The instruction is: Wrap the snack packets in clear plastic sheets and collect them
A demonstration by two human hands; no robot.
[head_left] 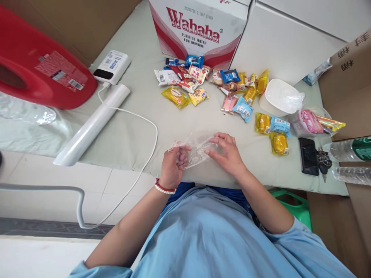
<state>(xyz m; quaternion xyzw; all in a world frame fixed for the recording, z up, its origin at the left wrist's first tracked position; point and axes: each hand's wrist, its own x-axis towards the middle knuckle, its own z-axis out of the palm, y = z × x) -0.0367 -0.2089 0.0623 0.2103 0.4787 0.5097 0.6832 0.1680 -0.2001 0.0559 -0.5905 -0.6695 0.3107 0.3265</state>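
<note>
A thin clear plastic bag (198, 150) is stretched between my hands, just above the cloth-covered table. My left hand (175, 160), with a red and white bracelet at its wrist, has its fingers curled and closed on the bag's left end; part of the film covers them. At the bag's right end, my right hand (227, 152) holds the film, its thumb and fingers bent with a small gap between them. Beyond both hands lie wrapped snacks (198, 74) in a loose pile. More snacks in yellow and blue wrappers (263, 123) rest to the right.
A white tub (278, 96) and a clear bag of snacks (311, 121) stand at right, near a black phone (308, 156) and bottles (344, 150). Leftward are a plastic roll (92, 125), a white device (112, 66) with a trailing cable (153, 127), and a red jug (49, 65).
</note>
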